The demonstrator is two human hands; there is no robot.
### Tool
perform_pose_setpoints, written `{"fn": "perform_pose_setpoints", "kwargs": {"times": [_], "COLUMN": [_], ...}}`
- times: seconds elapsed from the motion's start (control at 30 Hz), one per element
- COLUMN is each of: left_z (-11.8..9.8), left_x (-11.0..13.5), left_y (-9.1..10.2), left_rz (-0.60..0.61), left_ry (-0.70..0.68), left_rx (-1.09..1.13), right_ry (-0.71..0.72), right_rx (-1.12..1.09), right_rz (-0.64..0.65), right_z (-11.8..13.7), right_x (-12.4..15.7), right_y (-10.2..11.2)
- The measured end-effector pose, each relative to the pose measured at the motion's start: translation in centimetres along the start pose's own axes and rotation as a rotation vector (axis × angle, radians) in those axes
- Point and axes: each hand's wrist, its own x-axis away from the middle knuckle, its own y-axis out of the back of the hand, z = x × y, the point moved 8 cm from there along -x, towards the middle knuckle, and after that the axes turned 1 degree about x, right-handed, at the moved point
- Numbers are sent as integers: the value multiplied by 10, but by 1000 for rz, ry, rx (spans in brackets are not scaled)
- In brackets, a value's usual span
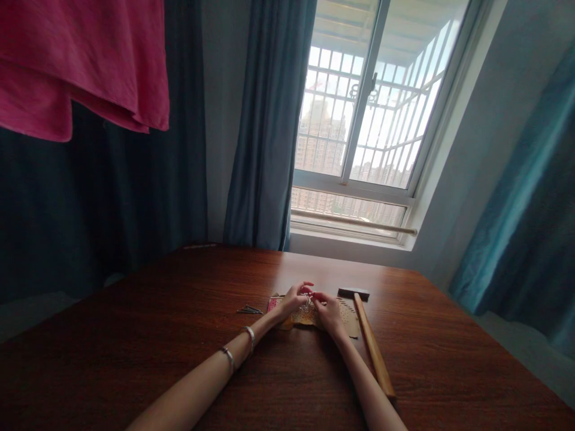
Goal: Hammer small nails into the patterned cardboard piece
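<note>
Head view: far left, a pink cloth (pixel 85 60) hangs over dark curtains. On the table (pixel 135 335), a few nails (pixel 249 310) lie just left of the board (pixel 348 320). The left hand (pixel 291 301), with two bangles (pixel 240 347) on its arm, and the right hand (pixel 329 313) rest on the board. Their fingertips meet, pinching a small item (pixel 309 297) too tiny to identify. A hammer (pixel 371 344) lies just right of the board, head far. A window (pixel 368 120) stands beyond.

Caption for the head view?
Over a perforated board on a wooden table, left hand and right hand meet; hammer and nails nearby.
</note>
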Motion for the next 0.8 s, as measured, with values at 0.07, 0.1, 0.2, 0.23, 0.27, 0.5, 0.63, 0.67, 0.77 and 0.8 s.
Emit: {"fn": "perform_pose_setpoints", "kwargs": {"times": [0.07, 0.1, 0.2, 0.23, 0.27, 0.5, 0.63, 0.67, 0.77, 0.8], "left_z": [-1, -2, -5, -6, -8, -18, -20, -19, -19, -19], "left_x": [0, 0, 1, 1, 2, 7, 8, 8, 8, 8], "left_y": [0, -1, -3, -4, -5, -6, -7, -6, -6, -5], "left_rz": [3, 4, -4, -7, -11, -65, -67, -72, -95, -101], "left_ry": [-4, -10, -33, -44, -56, -112, -95, -86, -66, -64], "left_rx": [-21, -36, -114, -146, -177, -381, -436, -437, -435, -429], "right_ry": [-5, -7, -12, -14, -16, 1, 3, -3, -29, -38], "right_rx": [19, 32, 94, 119, 139, 193, 197, 201, 258, 302], "right_rz": [3, 3, 7, 7, 6, -1, 23, 31, 59, 60], "right_z": [0, 0, 2, 3, 4, 9, 12, 12, 16, 17], "right_x": [1, 1, 1, 1, 1, 3, 5, 5, 4, 4], "right_y": [0, 0, 1, 1, 2, 4, 1, 1, 9, 16]}}
